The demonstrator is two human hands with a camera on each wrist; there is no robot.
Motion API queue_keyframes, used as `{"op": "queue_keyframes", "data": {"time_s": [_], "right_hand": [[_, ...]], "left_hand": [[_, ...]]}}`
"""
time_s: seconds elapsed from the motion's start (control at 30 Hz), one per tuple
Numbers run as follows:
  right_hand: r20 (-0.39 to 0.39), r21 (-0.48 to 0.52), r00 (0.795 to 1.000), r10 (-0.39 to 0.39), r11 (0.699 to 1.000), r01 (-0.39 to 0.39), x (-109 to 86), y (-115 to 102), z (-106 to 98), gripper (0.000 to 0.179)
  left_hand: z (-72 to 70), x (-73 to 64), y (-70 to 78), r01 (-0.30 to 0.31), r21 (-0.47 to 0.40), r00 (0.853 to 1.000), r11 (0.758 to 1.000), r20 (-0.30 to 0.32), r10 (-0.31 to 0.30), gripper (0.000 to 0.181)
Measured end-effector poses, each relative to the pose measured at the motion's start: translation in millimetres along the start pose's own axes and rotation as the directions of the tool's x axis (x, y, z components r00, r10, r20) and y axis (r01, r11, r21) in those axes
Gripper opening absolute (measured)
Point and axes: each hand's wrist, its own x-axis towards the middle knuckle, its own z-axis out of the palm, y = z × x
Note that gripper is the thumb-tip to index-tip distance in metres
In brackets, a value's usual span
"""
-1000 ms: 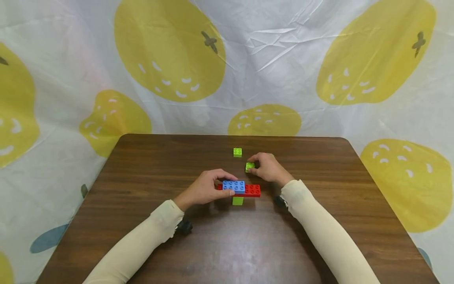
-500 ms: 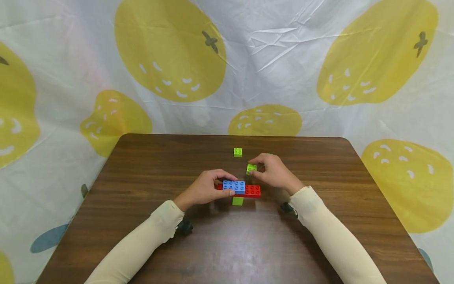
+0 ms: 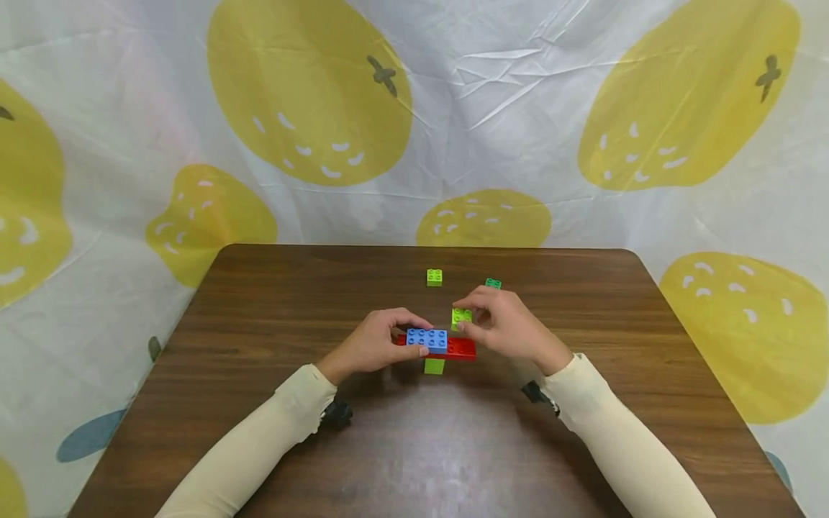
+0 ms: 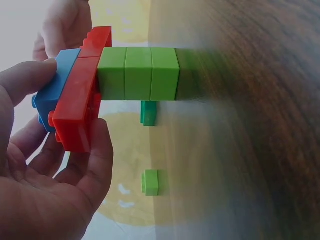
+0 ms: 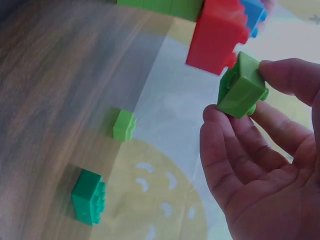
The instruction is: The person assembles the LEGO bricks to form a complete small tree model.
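Note:
A stack of toy bricks stands mid-table: a column of light green bricks [image 4: 139, 75], red bricks [image 3: 462, 350] lying across its top, and a studded blue brick [image 3: 426, 340] above the red. My left hand [image 3: 377, 342] holds the stack's top from the left, its thumb against the blue brick and its fingers on the opposite side. Between thumb and fingers, my right hand [image 3: 512, 327] pinches a small light green brick [image 5: 244, 85]. That brick is tilted in the right wrist view, close to the right end of the red; whether they touch I cannot tell.
Behind the stack lie another light green brick [image 3: 434, 278] and a darker green brick [image 3: 494, 283], the latter partly covered by my right hand in the head view. The brown wooden table [image 3: 291, 288] ends at a hanging cloth [image 3: 492, 144] printed with yellow fruit.
My right hand has come nearer to me and slightly rightward with the light green brick, toward the red bricks' right end. The darker green brick has come into sight. My left hand stays put.

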Motion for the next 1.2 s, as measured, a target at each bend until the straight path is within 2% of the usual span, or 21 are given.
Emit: {"op": "queue_keyframes", "data": {"time_s": [0.3, 0.67, 0.93, 1.2], "right_hand": [[0.035, 0.054, 0.999, -0.032, 0.998, 0.030, -15.0, -12, 3, 0.030], [0.023, 0.076, 0.994, -0.108, 0.991, 0.106, -17.8, -11, 12, 0.029], [0.071, 0.214, 0.997, -0.039, 0.977, 0.023, -18.5, -2, 17, 0.023], [0.170, 0.317, 0.985, 0.002, 0.947, -0.056, -15.8, 3, 19, 0.022]], "left_hand": [[-0.1, 0.5, -0.4, 0.005, 0.010, 1.000, 1.000, -0.001, -0.005, 0.040], [-1.3, 0.2, 1.3, 0.000, 0.018, 1.000, 1.000, 0.000, 0.000, 0.040], [0.4, 0.4, -0.9, -0.006, 0.015, 1.000, 1.000, -0.001, 0.006, 0.041], [-0.5, -0.6, -0.3, -0.001, 0.008, 1.000, 1.000, -0.002, 0.001, 0.040]]}}
